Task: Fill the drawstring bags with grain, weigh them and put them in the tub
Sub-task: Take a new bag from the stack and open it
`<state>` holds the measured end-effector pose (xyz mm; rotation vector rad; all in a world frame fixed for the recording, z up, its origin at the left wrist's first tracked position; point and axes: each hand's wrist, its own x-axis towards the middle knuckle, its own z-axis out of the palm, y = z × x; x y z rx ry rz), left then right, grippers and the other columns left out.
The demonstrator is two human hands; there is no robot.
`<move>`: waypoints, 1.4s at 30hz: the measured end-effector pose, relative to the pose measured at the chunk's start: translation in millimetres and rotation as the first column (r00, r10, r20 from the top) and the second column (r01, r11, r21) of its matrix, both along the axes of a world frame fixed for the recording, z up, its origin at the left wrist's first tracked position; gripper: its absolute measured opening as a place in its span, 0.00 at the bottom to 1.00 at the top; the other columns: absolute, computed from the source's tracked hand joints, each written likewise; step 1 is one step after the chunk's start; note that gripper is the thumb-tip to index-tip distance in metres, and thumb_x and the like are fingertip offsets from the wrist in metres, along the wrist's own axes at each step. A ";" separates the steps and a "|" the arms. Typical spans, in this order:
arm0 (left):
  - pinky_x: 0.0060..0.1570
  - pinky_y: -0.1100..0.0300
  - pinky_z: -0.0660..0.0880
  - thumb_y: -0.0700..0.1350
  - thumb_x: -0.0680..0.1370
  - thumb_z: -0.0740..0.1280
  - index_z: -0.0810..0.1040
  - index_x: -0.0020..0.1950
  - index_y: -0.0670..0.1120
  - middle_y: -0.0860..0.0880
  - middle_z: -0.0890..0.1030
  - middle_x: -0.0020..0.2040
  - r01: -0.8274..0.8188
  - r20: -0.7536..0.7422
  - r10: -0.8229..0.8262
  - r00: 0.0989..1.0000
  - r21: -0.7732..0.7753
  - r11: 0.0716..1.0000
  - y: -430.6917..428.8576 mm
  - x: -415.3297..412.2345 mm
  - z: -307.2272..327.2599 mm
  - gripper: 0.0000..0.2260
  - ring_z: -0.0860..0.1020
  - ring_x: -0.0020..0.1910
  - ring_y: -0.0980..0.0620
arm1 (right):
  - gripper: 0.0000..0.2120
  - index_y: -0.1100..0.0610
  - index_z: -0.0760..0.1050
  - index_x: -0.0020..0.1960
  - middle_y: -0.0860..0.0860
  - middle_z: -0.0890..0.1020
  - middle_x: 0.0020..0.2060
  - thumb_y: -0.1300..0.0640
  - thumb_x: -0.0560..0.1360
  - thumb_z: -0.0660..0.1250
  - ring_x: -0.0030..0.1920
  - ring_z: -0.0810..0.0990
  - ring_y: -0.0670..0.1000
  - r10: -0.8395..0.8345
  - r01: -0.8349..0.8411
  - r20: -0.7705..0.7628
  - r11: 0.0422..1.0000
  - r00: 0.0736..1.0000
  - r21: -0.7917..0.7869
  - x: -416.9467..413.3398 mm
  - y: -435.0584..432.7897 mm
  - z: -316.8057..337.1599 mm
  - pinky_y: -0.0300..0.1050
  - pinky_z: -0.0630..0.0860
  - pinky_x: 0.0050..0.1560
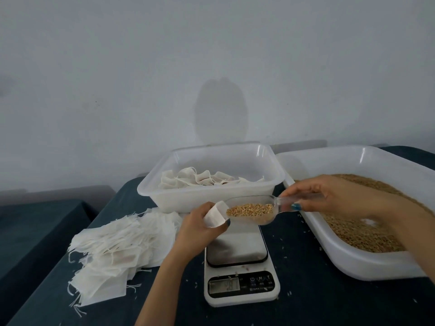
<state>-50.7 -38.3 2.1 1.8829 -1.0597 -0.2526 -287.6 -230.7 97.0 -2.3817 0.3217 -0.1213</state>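
Head view, looking down on a desk (306,304) under a dark blue cloth, with a pale wall behind.

The left forearm rises from the bottom edge. The left hand (200,225) is curled round one small white bag (214,217), gripping it with the mouth turned to the right, above the far end of the scale (240,295).

The right arm reaches in from the right edge, crossing over the tray (353,262). The right hand (334,196) pinches the handle of one clear scoop (270,203) between thumb and fingertips. The scoop is held about level, its open lip right at the bag's mouth, and it is heaped with brown grain (250,211).

One white scale sits at the middle of the near edge, under both hands. Its display is lit, but the digits are too blurred to read. A few loose grains lie on it and on the cloth around it.

Two white plastic containers stand along the far edge. The tub (150,187), at the middle, holds several bags (197,178), too overlapped to count. The tray, at the far right corner, is wide, shallow and spread with grain.

One loose pile (113,252) of flat empty bags, strings trailing, lies by the left edge; too many to count
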 end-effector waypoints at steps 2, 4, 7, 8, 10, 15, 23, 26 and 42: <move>0.49 0.49 0.79 0.55 0.70 0.75 0.79 0.51 0.53 0.54 0.83 0.45 0.024 0.023 -0.024 0.999 0.007 1.000 -0.4 0.2 -1.0 0.13 0.80 0.45 0.57 | 0.13 0.39 0.79 0.59 0.36 0.81 0.57 0.45 0.75 0.66 0.60 0.78 0.37 0.021 -0.021 -0.018 1.000 1.000 -0.023 3.9 0.5 7.6 0.46 0.72 0.65; 0.49 0.51 0.78 0.59 0.68 0.72 0.80 0.51 0.53 0.54 0.83 0.46 0.053 0.028 -0.053 0.998 -0.004 0.999 0.1 -1.8 0.0 0.16 0.80 0.46 0.57 | 0.15 0.40 0.79 0.61 0.35 0.81 0.57 0.45 0.74 0.66 0.60 0.78 0.38 0.031 -0.034 -0.033 0.996 0.999 -0.088 9.3 -0.6 16.6 0.48 0.72 0.67; 0.50 0.52 0.78 0.60 0.68 0.70 0.80 0.51 0.55 0.56 0.83 0.47 0.115 0.030 -0.114 0.993 -0.021 0.993 0.8 -5.3 1.1 0.16 0.80 0.47 0.57 | 0.14 0.36 0.78 0.60 0.29 0.80 0.54 0.45 0.75 0.67 0.57 0.77 0.33 0.031 -0.042 -0.050 0.975 0.998 -0.219 16.3 -6.1 28.9 0.44 0.72 0.65; 0.51 0.50 0.78 0.60 0.69 0.70 0.80 0.50 0.54 0.56 0.83 0.47 0.133 0.028 -0.133 0.991 -0.025 0.991 0.6 -5.7 0.9 0.15 0.80 0.48 0.56 | 0.13 0.33 0.77 0.58 0.25 0.78 0.52 0.45 0.75 0.67 0.55 0.76 0.30 0.038 -0.051 -0.052 0.964 0.998 -0.260 18.0 -7.8 32.3 0.40 0.72 0.61; 0.50 0.46 0.78 0.59 0.70 0.70 0.79 0.49 0.52 0.53 0.83 0.45 0.144 0.037 -0.143 0.989 -0.024 0.989 0.3 -5.9 0.3 0.14 0.80 0.47 0.52 | 0.12 0.29 0.75 0.56 0.19 0.75 0.47 0.44 0.75 0.67 0.52 0.73 0.25 0.058 -0.074 -0.059 0.942 0.997 -0.327 21.8 -9.9 38.4 0.34 0.69 0.53; 0.43 0.47 0.78 0.59 0.71 0.69 0.78 0.48 0.54 0.55 0.82 0.43 0.161 0.045 -0.160 0.986 -0.022 0.987 0.9 -7.5 -0.7 0.12 0.79 0.42 0.54 | 0.12 0.24 0.71 0.54 0.16 0.71 0.42 0.36 0.71 0.62 0.50 0.69 0.22 0.114 -0.147 -0.095 0.848 0.989 -0.509 32.9 -7.7 57.0 0.29 0.64 0.45; 0.43 0.52 0.79 0.61 0.70 0.68 0.76 0.50 0.56 0.57 0.82 0.46 0.201 0.028 -0.201 0.979 -0.019 0.979 0.7 -8.3 -0.4 0.13 0.80 0.43 0.57 | 0.20 0.26 0.72 0.58 0.25 0.76 0.41 0.30 0.68 0.56 0.53 0.71 0.34 0.109 -0.185 -0.153 0.709 0.982 -0.680 42.8 -4.9 73.7 0.39 0.51 0.71; 0.41 0.55 0.78 0.59 0.71 0.69 0.76 0.49 0.56 0.55 0.82 0.46 0.218 0.025 -0.218 0.976 -0.038 0.975 1.0 -7.7 -0.2 0.11 0.79 0.41 0.57 | 0.21 0.29 0.73 0.61 0.30 0.76 0.39 0.32 0.69 0.56 0.50 0.72 0.33 0.094 -0.173 -0.151 0.704 0.984 -0.689 43.4 -1.4 77.9 0.44 0.47 0.75; 0.37 0.54 0.77 0.58 0.72 0.68 0.77 0.52 0.56 0.53 0.82 0.47 0.287 -0.029 -0.291 0.956 -0.102 0.952 -0.1 -8.0 -0.3 0.12 0.79 0.42 0.54 | 0.17 0.25 0.70 0.59 0.47 0.77 0.44 0.34 0.71 0.57 0.54 0.70 0.43 0.109 -0.127 -0.072 0.681 0.991 -0.722 35.6 -3.5 83.8 0.26 0.43 0.63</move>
